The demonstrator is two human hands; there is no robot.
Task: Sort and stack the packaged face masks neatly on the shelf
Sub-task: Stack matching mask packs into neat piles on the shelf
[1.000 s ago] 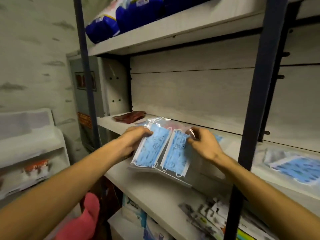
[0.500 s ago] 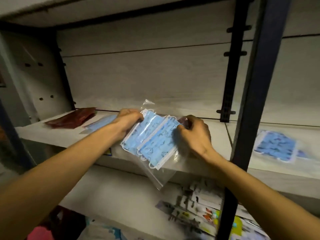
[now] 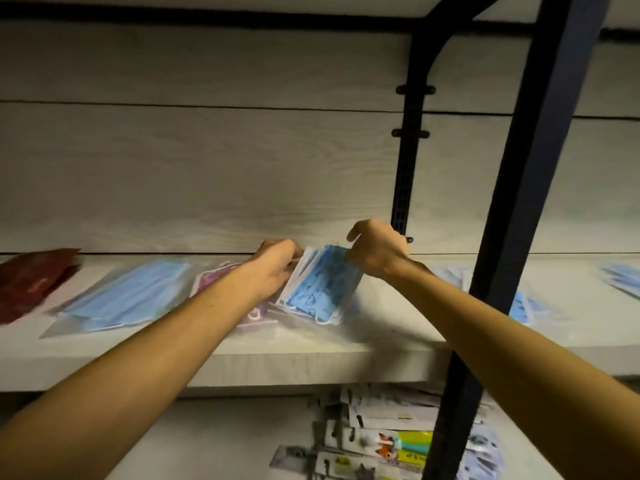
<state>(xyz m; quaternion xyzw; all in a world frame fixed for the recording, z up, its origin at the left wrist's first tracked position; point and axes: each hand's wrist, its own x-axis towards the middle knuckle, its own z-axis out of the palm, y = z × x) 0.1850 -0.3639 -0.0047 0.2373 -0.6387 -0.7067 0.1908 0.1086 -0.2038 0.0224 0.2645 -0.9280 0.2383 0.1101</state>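
Lowered onto shelf point(image 3: 311, 362): mask pack point(image 3: 320, 287) (both hands point(image 3: 277, 261) point(image 3: 377, 252) gripping).

Both bare forearms reaching forward, left hand point(image 3: 273, 263) and right hand point(image 3: 375, 252) fingers curled, pinching

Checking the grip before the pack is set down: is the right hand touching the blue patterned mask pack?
Touching. The head view shows the right hand pinching the top corner of the blue patterned mask pack.
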